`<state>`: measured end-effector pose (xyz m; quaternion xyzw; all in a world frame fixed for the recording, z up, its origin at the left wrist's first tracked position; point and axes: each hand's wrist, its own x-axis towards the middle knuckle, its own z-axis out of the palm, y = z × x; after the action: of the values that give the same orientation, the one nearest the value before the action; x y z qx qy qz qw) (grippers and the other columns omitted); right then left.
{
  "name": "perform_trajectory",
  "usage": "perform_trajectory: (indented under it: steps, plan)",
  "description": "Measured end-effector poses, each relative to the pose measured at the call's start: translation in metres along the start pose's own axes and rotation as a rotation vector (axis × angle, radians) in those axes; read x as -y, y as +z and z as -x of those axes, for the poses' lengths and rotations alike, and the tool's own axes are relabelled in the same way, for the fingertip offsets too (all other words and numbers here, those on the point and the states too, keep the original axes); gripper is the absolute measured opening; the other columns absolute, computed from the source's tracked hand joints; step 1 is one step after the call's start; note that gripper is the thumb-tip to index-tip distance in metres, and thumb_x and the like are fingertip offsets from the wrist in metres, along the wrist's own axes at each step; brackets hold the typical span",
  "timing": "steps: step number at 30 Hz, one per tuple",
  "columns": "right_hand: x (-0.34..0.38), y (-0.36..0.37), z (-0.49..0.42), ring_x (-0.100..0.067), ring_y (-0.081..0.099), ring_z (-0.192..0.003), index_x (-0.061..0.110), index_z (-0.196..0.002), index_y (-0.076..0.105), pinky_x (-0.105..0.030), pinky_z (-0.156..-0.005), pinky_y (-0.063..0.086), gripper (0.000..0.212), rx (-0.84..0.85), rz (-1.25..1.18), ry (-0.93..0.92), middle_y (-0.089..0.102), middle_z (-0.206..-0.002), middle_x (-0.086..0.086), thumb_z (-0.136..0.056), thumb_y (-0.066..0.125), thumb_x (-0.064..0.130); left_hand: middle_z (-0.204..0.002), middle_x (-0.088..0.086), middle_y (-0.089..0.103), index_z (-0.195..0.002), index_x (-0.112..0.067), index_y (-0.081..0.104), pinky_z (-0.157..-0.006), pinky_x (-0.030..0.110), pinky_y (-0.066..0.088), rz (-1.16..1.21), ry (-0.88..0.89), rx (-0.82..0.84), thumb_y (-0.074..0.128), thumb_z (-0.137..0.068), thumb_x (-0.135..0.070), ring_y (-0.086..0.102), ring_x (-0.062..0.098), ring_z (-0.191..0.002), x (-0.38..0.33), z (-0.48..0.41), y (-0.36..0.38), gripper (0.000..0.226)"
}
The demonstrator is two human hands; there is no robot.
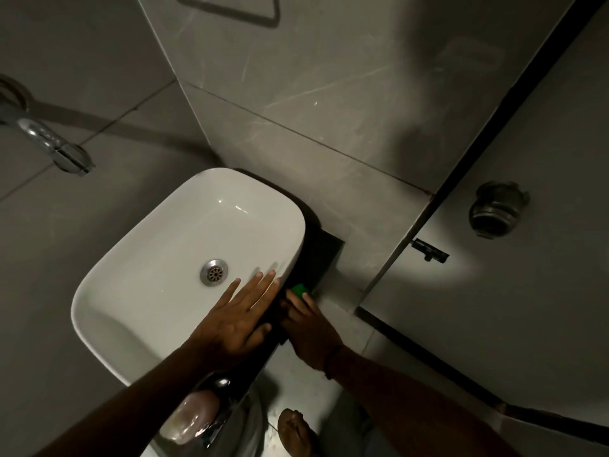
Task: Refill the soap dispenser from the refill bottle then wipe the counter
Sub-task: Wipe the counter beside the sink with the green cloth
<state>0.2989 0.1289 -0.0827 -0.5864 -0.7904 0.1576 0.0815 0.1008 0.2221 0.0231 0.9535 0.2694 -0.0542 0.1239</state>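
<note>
Wiping stage, it seems — right hand [308, 328] presses green cloth [299, 289] on dark worktop [324, 255]; left hand [235, 319] flat, released, on basin [138, 291]. Dispenser unseen.

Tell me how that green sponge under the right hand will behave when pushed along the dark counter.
The green sponge looks small and soft, so it will probably squash under the right hand. It likely drags on the dark counter rather than rolling.
</note>
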Motion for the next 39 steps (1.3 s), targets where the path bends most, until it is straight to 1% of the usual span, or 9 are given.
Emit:
perform_trajectory:
  steps: [4, 9, 13, 17, 22, 24, 28, 33, 39]
  plan:
    - [-0.007, 0.003, 0.017, -0.032, 0.024, -0.155, 0.022, -0.154, 0.039, -0.052, -0.125, 0.024, 0.067, 0.033, 0.115, -0.098, 0.04, -0.161, -0.003, -0.09, 0.055, 0.024, -0.179, 0.003, 0.008, -0.17, -0.022, 0.009, -0.132, 0.049, 0.014, 0.03, 0.004, 0.007, 0.032, -0.108, -0.044, 0.007, 0.022, -0.167, 0.005, 0.015, -0.003, 0.07]
    - [0.004, -0.013, -0.003, -0.034, 0.021, -0.156, 0.016, -0.15, 0.048, -0.057, -0.124, 0.021, 0.058, 0.018, 0.032, 0.133, 0.042, -0.16, -0.007, -0.095, 0.03, 0.012, -0.18, 0.0, 0.006, -0.171, -0.028, 0.012, -0.133, 0.051, 0.015, 0.065, -0.026, 0.013, 0.025, -0.11, -0.043, 0.003, 0.021, -0.167, 0.009, 0.027, -0.005, 0.064]
    - [0.059, 0.024, 0.009, -0.033, 0.027, -0.153, 0.019, -0.153, 0.042, -0.055, -0.126, 0.018, 0.063, -0.004, 0.002, -0.026, 0.043, -0.159, -0.005, -0.091, 0.049, 0.011, -0.18, -0.001, 0.001, -0.17, -0.034, 0.01, -0.133, 0.053, 0.012, 0.09, -0.042, 0.033, 0.025, -0.111, -0.043, -0.001, 0.022, -0.167, 0.01, 0.029, -0.006, 0.062]
    - [0.065, 0.041, 0.037, -0.031, 0.018, -0.157, 0.023, -0.16, 0.025, -0.053, -0.125, 0.018, 0.073, 0.037, 0.1, -0.235, 0.025, -0.168, -0.003, -0.089, 0.04, 0.012, -0.18, -0.002, 0.001, -0.17, -0.039, 0.009, -0.134, 0.053, 0.009, 0.122, -0.064, 0.046, 0.019, -0.11, -0.047, -0.001, 0.023, -0.167, 0.009, 0.031, -0.009, 0.06]
    - [0.04, 0.014, 0.031, -0.03, 0.031, -0.153, 0.019, -0.154, 0.043, -0.048, -0.125, 0.02, 0.073, -0.007, 0.123, -0.099, 0.045, -0.159, -0.002, -0.084, 0.055, 0.004, -0.18, -0.001, 0.002, -0.169, -0.039, 0.009, -0.133, 0.055, 0.011, 0.135, -0.073, 0.051, 0.014, -0.108, -0.05, 0.003, 0.026, -0.167, 0.006, 0.033, -0.012, 0.062]
    - [0.056, 0.016, 0.022, -0.032, 0.033, -0.152, 0.019, -0.152, 0.046, -0.05, -0.126, 0.019, 0.066, 0.0, 0.078, -0.063, 0.049, -0.156, -0.003, -0.087, 0.05, 0.006, -0.181, -0.001, 0.001, -0.169, -0.04, 0.008, -0.133, 0.055, 0.01, 0.142, -0.081, 0.058, 0.012, -0.108, -0.051, 0.002, 0.026, -0.167, 0.006, 0.034, -0.011, 0.063]
    - [0.089, 0.039, 0.026, -0.028, 0.011, -0.159, 0.026, -0.161, 0.025, -0.051, -0.128, 0.005, 0.068, 0.067, 0.034, -0.189, 0.022, -0.17, -0.002, -0.094, 0.022, 0.016, -0.181, -0.001, -0.002, -0.17, -0.04, 0.007, -0.134, 0.055, 0.006, 0.152, -0.084, 0.059, 0.012, -0.108, -0.051, -0.001, 0.025, -0.167, 0.006, 0.035, -0.011, 0.062]
    - [0.05, 0.031, 0.051, -0.031, 0.012, -0.158, 0.024, -0.162, 0.018, -0.051, -0.126, 0.021, 0.088, 0.111, 0.155, -0.28, 0.017, -0.171, -0.002, -0.087, 0.06, 0.004, -0.18, 0.0, -0.001, -0.17, -0.038, 0.009, -0.134, 0.053, 0.006, 0.143, -0.079, 0.058, 0.015, -0.109, -0.048, -0.001, 0.025, -0.167, 0.005, 0.033, -0.013, 0.062]
    - [0.033, 0.003, 0.013, -0.035, 0.035, -0.15, 0.019, -0.148, 0.05, -0.056, -0.123, 0.026, 0.069, 0.048, 0.072, -0.028, 0.052, -0.152, -0.005, -0.082, 0.056, 0.001, -0.18, -0.001, -0.002, -0.17, -0.033, 0.009, -0.134, 0.05, 0.004, 0.149, -0.078, 0.058, 0.012, -0.106, -0.051, -0.004, 0.025, -0.167, 0.003, 0.023, -0.014, 0.066]
